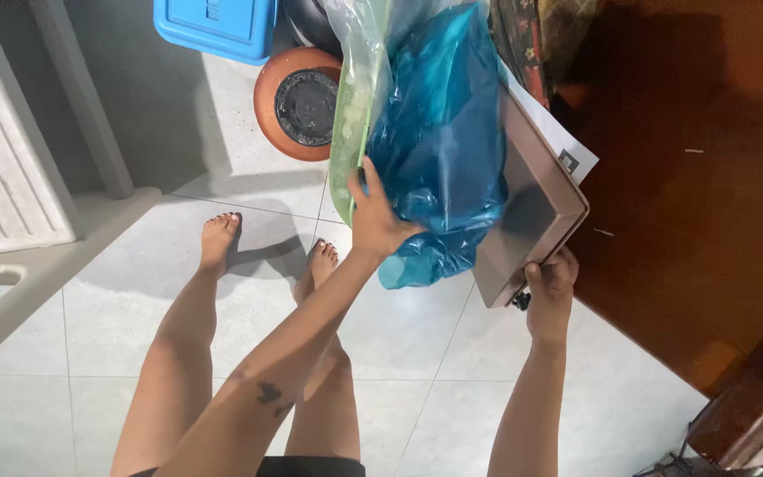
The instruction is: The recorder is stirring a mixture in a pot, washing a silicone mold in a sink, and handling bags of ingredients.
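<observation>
My left hand point(374, 219) presses against a crumpled blue plastic bag point(441, 132), its thumb on a clear greenish plastic bag point(352, 106) beside it. My right hand point(549, 284) grips the lower corner of a flat brown tray-like box point(532, 212) that carries the bags. A white sheet of paper point(558, 141) sticks out behind the box's upper edge. Both arms reach forward above my bare legs and feet.
A dark wooden table point(699, 194) fills the right side. On the tiled floor point(417, 336) stand an orange round pot with a dark lid point(298, 102) and a blue plastic container point(218, 26). A white plastic chair or frame point(19, 177) is at the left.
</observation>
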